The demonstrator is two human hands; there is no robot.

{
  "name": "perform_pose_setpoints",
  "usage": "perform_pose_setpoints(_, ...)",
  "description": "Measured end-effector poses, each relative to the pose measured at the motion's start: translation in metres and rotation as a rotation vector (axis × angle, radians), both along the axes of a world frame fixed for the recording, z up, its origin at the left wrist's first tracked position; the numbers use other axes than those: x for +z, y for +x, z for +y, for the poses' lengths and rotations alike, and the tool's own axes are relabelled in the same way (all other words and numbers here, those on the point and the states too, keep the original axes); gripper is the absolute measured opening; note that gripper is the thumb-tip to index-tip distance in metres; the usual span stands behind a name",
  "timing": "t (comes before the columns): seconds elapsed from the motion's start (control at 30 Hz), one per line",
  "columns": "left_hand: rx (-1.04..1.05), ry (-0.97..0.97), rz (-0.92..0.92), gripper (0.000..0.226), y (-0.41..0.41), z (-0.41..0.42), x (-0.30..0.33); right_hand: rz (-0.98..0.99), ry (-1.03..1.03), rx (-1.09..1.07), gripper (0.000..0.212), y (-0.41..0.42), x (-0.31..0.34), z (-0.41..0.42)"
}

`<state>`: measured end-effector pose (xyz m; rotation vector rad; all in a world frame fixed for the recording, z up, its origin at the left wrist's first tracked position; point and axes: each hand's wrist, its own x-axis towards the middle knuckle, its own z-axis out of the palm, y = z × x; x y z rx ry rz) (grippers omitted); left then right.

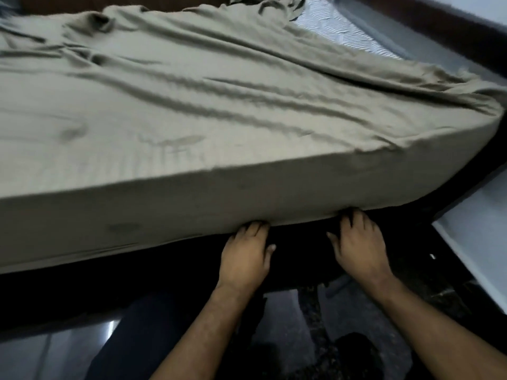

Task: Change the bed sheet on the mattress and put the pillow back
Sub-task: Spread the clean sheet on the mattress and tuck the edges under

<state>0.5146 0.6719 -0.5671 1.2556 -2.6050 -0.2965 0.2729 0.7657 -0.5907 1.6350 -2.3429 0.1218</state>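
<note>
Olive-grey cloth fills most of the view: the bed sheet (192,111) lies spread over the mattress (340,28), rumpled in long diagonal creases across the top and hanging down the near side. At the far left the sheet runs out of the picture, with a blurred dark wooden edge behind it. Below the near side a dark bed frame (68,294) runs along under the mattress, and under that the glossy dark floor (55,352) catches pale reflections.

Toward the middle, the left hand (245,253) reaches up from below, back of the hand to the camera, its fingers (253,227) tucked under the lower edge of the sheet where it meets the frame; the fingertips are hidden, so whether they pinch the cloth cannot be told. The thumb sticks out to the right.

Just beside it, the right hand (356,242) is placed the same way, its fingers (349,216) pushed under the sheet's hem, tips out of sight.

Farther right the sheet wraps loosely round the near corner. At the far right corner it is bunched back, leaving a patch of pale, striped mattress bare. A light wall (477,223) stands at the right edge.
</note>
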Motion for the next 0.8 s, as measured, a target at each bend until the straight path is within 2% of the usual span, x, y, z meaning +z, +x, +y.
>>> perform_pose_setpoints(0.03, 0.047, -0.003, 0.004, 0.040, 0.009, -0.002, 0.000, 0.016, -0.041, 0.079, 0.031, 0.012, 0.002, -0.005)
perform_pose_setpoints(0.1, 0.149, 0.007, 0.023, 0.033, 0.028, -0.009, -0.002, -0.025, -0.089, 0.293, 0.030, 0.041, 0.002, -0.021)
perform_pose_setpoints(0.23, 0.283, 0.019, -0.006, 0.028, 0.064, -0.015, 0.006, -0.129, -0.083, 0.620, 0.044, 0.101, -0.010, -0.053)
perform_pose_setpoints(0.33, 0.432, 0.015, -0.038, 0.022, 0.106, -0.021, 0.019, -0.083, -0.039, 0.791, 0.060, 0.137, -0.009, -0.074)
perform_pose_setpoints(0.47, 0.626, 0.074, 0.012, 0.024, 0.174, -0.038, 0.028, -0.074, -0.008, 0.977, 0.064, 0.178, -0.001, -0.102)
perform_pose_setpoints(0.63, 0.685, 0.139, 0.025, 0.039, 0.235, -0.057, 0.018, -0.149, 0.005, 1.050, 0.064, 0.239, 0.018, -0.126)
perform_pose_setpoints(0.8, 0.640, 0.104, -0.009, 0.039, 0.250, -0.063, 0.007, -0.192, 0.089, 1.035, 0.065, 0.294, 0.024, -0.140)
